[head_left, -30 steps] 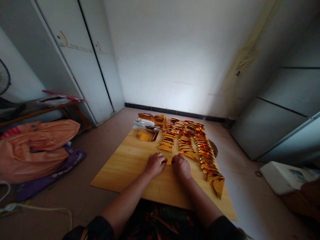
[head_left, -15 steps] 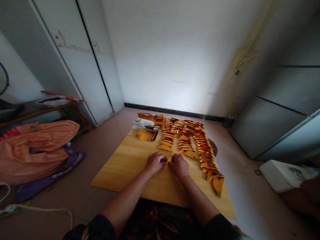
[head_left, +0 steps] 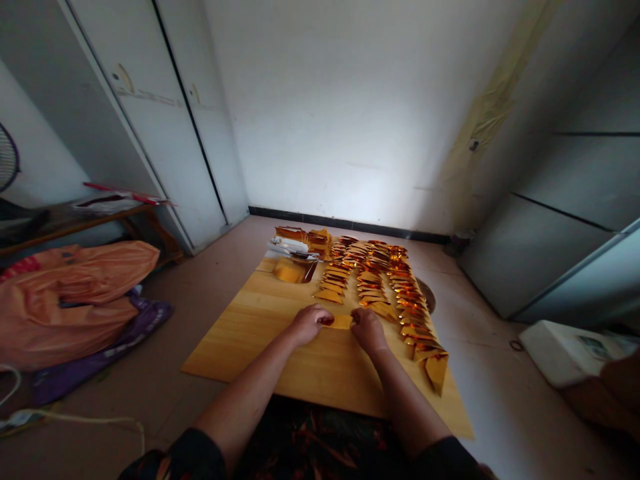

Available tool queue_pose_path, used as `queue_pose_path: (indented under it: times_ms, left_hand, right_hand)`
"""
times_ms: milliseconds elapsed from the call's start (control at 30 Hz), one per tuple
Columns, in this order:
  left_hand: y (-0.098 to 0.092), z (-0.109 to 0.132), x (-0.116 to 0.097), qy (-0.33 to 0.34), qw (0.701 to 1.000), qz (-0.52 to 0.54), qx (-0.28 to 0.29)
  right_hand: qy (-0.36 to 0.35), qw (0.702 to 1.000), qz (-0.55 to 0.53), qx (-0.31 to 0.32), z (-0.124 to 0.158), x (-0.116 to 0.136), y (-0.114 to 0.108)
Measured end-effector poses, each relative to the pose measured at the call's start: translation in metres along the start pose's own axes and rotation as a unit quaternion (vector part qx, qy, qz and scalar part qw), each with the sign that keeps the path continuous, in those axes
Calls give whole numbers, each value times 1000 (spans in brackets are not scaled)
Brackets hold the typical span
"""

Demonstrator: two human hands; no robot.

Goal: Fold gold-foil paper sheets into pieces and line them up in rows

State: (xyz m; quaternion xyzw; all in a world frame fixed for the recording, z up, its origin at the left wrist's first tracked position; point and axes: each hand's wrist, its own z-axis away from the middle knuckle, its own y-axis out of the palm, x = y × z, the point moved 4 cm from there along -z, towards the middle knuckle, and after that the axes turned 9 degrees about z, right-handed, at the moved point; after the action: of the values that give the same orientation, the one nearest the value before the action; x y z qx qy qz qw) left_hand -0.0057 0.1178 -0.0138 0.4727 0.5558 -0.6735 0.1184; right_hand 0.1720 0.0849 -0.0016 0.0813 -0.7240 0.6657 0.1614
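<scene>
A small gold paper piece [head_left: 341, 322] lies on the wooden board [head_left: 260, 333] between my two hands. My left hand [head_left: 309, 323] pinches its left end with closed fingers. At its right end, my right hand [head_left: 367, 328] grips it, fingers curled. Just beyond my hands, several folded gold paper pieces [head_left: 380, 280] lie in overlapping rows that run to the board's right edge. A stack of flat gold sheets [head_left: 291, 270] sits at the board's far left corner.
An orange plastic bag [head_left: 75, 293] and purple cloth [head_left: 115, 340] lie on the floor to the left. White cabinet doors [head_left: 165, 133] stand behind. A white box [head_left: 570, 353] sits at the right. A cord [head_left: 75, 420] trails on the floor.
My hands have moved apart, so more of the gold paper piece shows between them than a second ago.
</scene>
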Motion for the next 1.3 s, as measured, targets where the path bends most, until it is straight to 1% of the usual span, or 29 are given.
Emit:
queue_pose_path:
  times_ms: [133,233,433,600,767,833,933,1033,1100,1200,1300]
  left_hand:
    - [1,3,2,22,1000,18,-10]
    - [1,7,2,35,998,30,-43]
    - [-1,13,-1,30,995,26,-91]
    - [-2,13,-4,12,991,9,-134]
    - [-3,18,-10,25,988,-13,-154]
    - [-3,20,-14,36,987,-26,-157]
    - [-4,23,-18,63,985,-59,-151]
    - [-2,25,-21,85,983,-89,-136]
    - [-1,26,-22,91,983,-99,-126]
    - [-1,28,-22,100,983,-102,-113]
    - [-2,31,-21,123,982,-94,-106]
  right_hand:
    - [-1,1000,15,10,2,2,-1]
    - [-6,1000,16,11,4,5,-4]
    - [-6,1000,12,-8,6,5,-7]
    - [-23,998,-36,-39,8,5,-7]
    - [-57,991,-95,-76,13,8,-7]
    - [-69,990,-97,-71,16,10,-7]
    - [-96,992,-63,-54,20,12,-9]
    - [-144,988,-14,-49,24,13,-11]
    - [-178,983,-3,-50,26,11,-11]
    - [-215,975,-25,-39,26,6,-10]
    - [-256,964,-59,-27,26,3,-9]
